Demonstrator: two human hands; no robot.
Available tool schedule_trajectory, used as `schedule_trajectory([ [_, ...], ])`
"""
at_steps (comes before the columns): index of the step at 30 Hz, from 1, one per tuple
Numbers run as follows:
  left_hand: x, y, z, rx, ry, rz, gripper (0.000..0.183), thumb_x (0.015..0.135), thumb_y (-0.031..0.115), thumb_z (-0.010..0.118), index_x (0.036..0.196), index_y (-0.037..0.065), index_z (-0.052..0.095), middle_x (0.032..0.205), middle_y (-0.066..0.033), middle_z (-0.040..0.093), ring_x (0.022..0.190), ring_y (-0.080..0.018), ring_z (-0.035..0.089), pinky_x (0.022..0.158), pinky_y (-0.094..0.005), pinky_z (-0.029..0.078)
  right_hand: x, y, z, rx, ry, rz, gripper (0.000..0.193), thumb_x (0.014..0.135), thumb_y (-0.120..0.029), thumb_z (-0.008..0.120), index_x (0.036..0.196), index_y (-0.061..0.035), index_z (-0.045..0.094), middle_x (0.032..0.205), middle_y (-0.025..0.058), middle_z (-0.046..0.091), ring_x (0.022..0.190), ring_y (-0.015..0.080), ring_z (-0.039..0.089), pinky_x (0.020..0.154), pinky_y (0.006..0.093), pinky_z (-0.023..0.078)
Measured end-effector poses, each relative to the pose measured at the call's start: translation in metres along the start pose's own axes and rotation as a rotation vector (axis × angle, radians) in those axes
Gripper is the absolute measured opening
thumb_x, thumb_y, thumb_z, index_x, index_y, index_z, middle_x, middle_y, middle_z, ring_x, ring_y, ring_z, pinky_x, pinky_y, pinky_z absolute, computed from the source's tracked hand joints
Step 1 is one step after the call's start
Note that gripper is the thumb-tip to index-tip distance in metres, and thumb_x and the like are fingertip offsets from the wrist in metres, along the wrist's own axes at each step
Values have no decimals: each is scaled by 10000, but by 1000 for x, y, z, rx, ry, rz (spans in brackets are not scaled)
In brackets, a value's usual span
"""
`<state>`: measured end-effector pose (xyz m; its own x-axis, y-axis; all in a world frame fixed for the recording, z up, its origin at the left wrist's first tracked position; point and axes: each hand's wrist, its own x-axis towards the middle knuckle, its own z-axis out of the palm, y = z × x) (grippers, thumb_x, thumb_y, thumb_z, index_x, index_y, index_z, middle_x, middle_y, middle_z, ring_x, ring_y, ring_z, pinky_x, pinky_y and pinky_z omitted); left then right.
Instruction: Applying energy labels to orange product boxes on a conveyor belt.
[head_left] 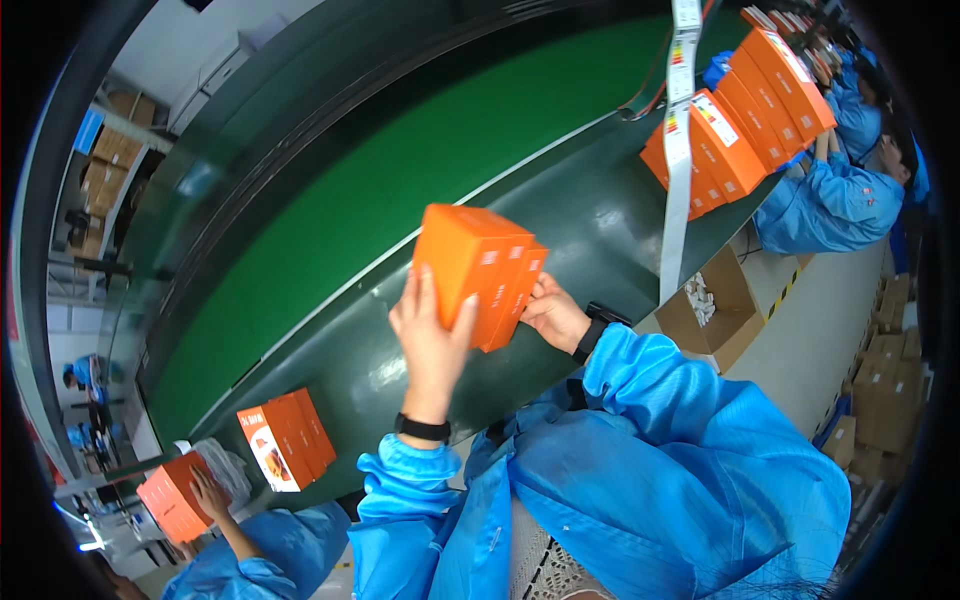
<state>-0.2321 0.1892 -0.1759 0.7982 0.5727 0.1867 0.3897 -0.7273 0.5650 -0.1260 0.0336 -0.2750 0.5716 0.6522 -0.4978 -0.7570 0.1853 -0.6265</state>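
Note:
Several orange cardboard boxes (470, 265), pressed together side by side, are held up over the dark green work surface in front of me. My left hand (432, 318) grips their near left side, fingers and thumb spread around the lower part. At their right edge, my right hand (556, 314) has its fingers bent in against the last box; its fingertips are partly hidden. A dark band circles each wrist.
A green conveyor belt (330, 220) runs beyond the dark work surface (590, 220). More orange boxes (290, 440) stand at left, others (705, 160) at far right behind a hanging label strip (678, 150). An open carton (715, 310) sits right. Co-workers in blue (830, 205) flank me.

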Motion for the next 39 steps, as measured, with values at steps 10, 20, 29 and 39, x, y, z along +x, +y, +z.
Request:
schedule_trajectory([
  [10, 8, 113, 126, 302, -140, 369, 703, 789, 425, 675, 1399, 155, 452, 1440, -163, 395, 1231, -448, 398, 1016, -607, 273, 24, -6, -111, 315, 179, 2, 487, 874, 5, 464, 1351, -84, 428, 1320, 116, 520, 1231, 235, 512, 983, 371, 476],
  [20, -14, 98, 99, 107, -164, 258, 790, 776, 484, 672, 1446, 186, 375, 1530, -177, 214, 1347, -438, 280, 1054, -658, 181, -18, -19, -101, -850, -127, 444, 225, 882, -272, 607, 969, -65, 609, 781, 29, 601, 584, 100, 533, 482, 246, 451],
  [29, -100, -108, -105, 333, 776, -308, 336, 836, 104, 607, 1149, 1, 540, 1244, -188, 432, 1180, -346, 412, 1024, -442, 304, -45, 35, 54, -1099, -600, 628, 257, 917, -189, 583, 1106, -23, 635, 977, 39, 636, 834, 136, 616, 709, 277, 525],
  [39, -238, -380, -225, -502, 806, -929, 469, 1028, 349, 342, 1197, -36, 551, 1130, -162, 611, 1065, -269, 566, 914, -376, 436, -52, 200, 340, -1243, -987, -644, 326, 810, -142, 618, 1111, -14, 615, 1208, 193, 522, 1146, 362, 501, 972, 412, 425],
])
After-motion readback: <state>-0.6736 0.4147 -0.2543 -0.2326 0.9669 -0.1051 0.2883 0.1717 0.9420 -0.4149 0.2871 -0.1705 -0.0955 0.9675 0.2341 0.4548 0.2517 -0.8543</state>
